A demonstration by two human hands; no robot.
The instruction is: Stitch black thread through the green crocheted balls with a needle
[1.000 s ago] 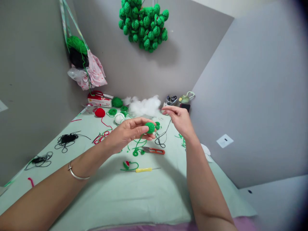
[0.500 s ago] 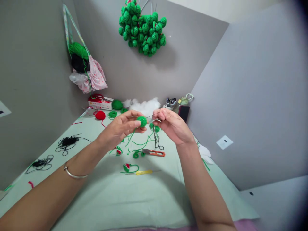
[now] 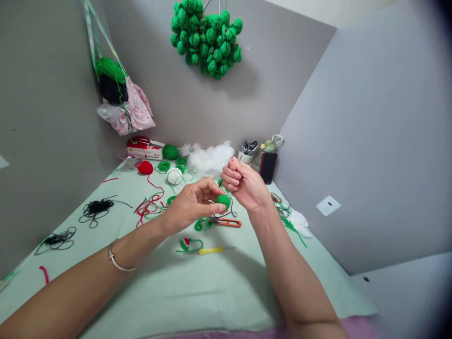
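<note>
Between the thumb and fingers of my left hand [image 3: 197,202] is a small green crocheted ball [image 3: 223,202]. My right hand [image 3: 243,181] is closed in a pinch just above and to the right of it. A thin dark thread runs from the ball toward those fingers; its end is hidden in them. Below the ball lie orange-handled thread snips [image 3: 226,222], with curls of green yarn [image 3: 199,225] beside the blades. Closer to me are a small red-and-green crocheted piece [image 3: 185,243] with a green tail and a yellow-handled crochet hook [image 3: 211,251].
White stuffing [image 3: 210,160] lies at the back, left of a pen cup [image 3: 247,153] and a phone [image 3: 268,167]. Red yarn [image 3: 145,167], white yarn [image 3: 174,176] and tangled black yarn [image 3: 99,206] lie left. Green crocheted balls [image 3: 211,35] hang on the wall.
My left hand has moved down and right with the green ball. My right hand has curled its fingers in and now sits above the ball rather than beside it.
</note>
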